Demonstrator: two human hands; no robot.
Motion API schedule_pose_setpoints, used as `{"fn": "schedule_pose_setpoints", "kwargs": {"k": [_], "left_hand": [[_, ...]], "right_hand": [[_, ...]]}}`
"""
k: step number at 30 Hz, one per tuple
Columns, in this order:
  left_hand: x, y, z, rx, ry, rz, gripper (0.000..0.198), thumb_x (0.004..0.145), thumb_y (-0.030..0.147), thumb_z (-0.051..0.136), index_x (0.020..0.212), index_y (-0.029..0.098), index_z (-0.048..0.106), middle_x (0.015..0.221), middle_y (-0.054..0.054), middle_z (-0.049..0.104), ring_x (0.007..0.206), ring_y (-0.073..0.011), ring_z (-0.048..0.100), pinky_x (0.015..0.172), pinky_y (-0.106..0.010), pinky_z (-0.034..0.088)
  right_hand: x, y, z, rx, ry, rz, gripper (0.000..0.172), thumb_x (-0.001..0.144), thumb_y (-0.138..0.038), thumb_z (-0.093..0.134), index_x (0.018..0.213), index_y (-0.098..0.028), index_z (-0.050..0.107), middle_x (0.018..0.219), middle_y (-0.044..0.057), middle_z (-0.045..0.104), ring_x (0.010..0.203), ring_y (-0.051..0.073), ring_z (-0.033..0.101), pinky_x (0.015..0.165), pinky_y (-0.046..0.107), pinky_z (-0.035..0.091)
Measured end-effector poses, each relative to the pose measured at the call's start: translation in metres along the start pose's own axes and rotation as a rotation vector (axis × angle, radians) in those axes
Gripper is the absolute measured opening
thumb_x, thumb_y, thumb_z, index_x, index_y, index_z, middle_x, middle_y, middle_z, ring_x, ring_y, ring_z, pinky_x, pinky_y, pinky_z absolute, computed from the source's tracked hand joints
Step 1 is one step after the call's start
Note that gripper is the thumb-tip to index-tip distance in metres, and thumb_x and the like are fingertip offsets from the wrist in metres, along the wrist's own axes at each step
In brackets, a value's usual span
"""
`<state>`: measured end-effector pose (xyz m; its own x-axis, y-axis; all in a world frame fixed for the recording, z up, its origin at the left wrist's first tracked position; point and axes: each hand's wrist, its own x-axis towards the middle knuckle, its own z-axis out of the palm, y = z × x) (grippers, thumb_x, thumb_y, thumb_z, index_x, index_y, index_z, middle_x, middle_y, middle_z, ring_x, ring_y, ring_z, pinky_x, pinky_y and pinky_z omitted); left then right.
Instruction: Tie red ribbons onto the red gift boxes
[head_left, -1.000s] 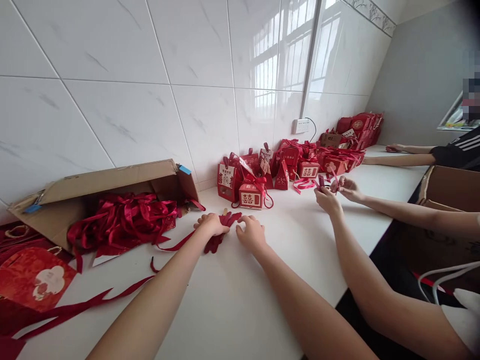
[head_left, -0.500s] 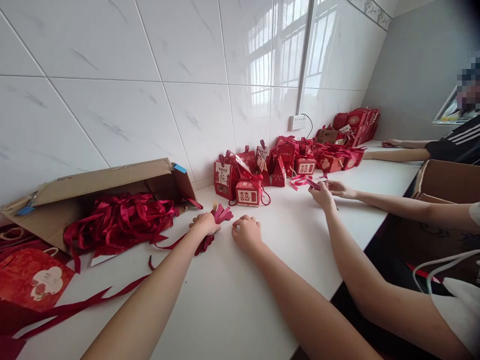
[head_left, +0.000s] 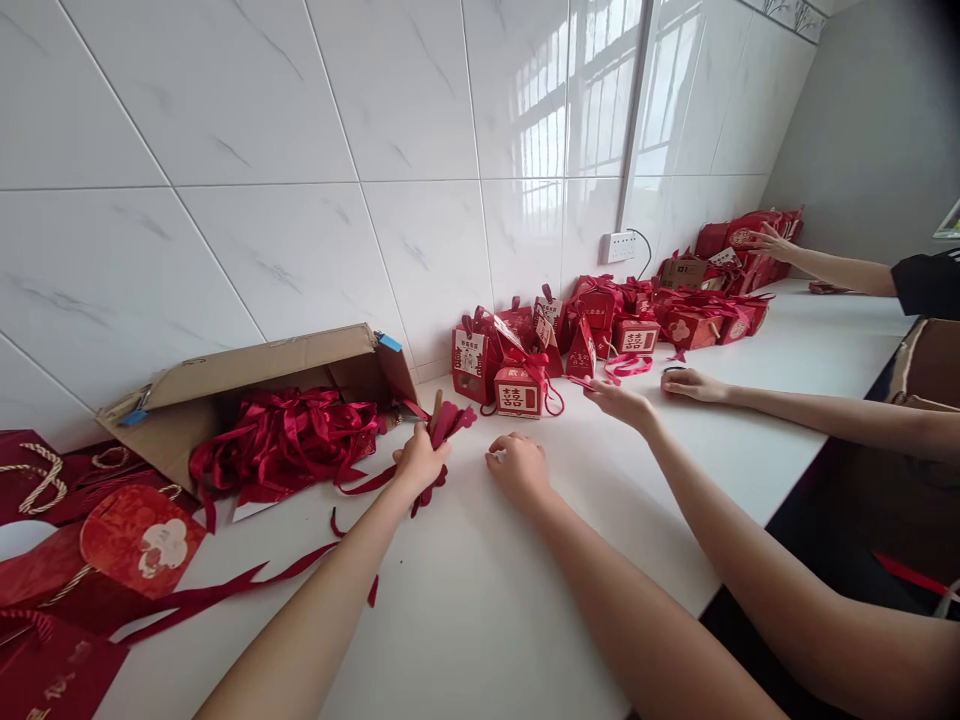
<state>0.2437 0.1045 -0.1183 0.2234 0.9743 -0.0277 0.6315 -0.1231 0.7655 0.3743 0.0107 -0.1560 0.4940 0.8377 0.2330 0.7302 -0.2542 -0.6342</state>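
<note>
My left hand [head_left: 420,465] is closed around a bundle of dark red strips [head_left: 450,425] with scalloped ends, just right of the cardboard box. A tan, stick-like piece pokes up from the same grip. My right hand [head_left: 520,470] rests curled on the white table; something small and pale shows at its fingertips, too little to name. Just beyond it stands a red gift box [head_left: 519,392] with a white label and a bow. The open cardboard box [head_left: 247,365] lies on its side, red ribbons [head_left: 292,440] spilling out of it.
A co-worker's hand [head_left: 619,400] at right holds a thin pinkish strip; another hand [head_left: 697,386] lies near a dark loop. Farther off, a person's hand [head_left: 772,243] reaches to red bags [head_left: 720,240]. Several gift boxes line the wall. Red paper bags [head_left: 142,540] lie at left.
The view has shifted left. My left hand has raised the strips slightly and the tan piece shows more. The neighbouring co-worker's hands have moved apart; the far person's arm has lifted onto the bags.
</note>
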Motion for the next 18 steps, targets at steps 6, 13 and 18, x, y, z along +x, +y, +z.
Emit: {"fn": "schedule_pose_setpoints", "kwargs": {"k": [6,13,18], "left_hand": [[-0.022,0.003,-0.041,-0.578,-0.026,-0.001,0.020,0.088,0.034,0.056,0.086,0.014,0.059,0.069,0.002,0.056,0.056,-0.0096,0.054,0.059,-0.027,0.052],[-0.052,-0.017,-0.054,-1.119,-0.139,-0.063,0.007,0.078,0.026,0.057,0.079,0.019,0.056,0.055,0.005,0.048,0.051,-0.0091,0.054,0.068,-0.026,0.055],[-0.046,-0.049,-0.035,-1.252,-0.236,-0.202,0.004,0.077,0.015,0.056,0.077,0.016,0.060,0.062,0.000,0.060,0.053,-0.0119,0.061,0.054,-0.023,0.053]], "right_hand": [[-0.018,-0.019,-0.012,0.060,0.122,-0.193,0.017,0.087,-0.022,0.051,0.088,-0.022,0.068,0.099,0.005,0.068,0.093,0.021,0.059,0.083,0.034,0.039],[-0.051,-0.047,-0.043,0.234,0.498,-0.603,0.012,0.086,-0.023,0.052,0.084,-0.023,0.065,0.091,0.005,0.068,0.086,0.018,0.060,0.081,0.035,0.044],[-0.048,-0.041,-0.045,0.255,0.660,-0.675,0.009,0.084,-0.018,0.054,0.081,-0.022,0.063,0.083,0.005,0.067,0.080,0.018,0.061,0.074,0.035,0.046]]}}
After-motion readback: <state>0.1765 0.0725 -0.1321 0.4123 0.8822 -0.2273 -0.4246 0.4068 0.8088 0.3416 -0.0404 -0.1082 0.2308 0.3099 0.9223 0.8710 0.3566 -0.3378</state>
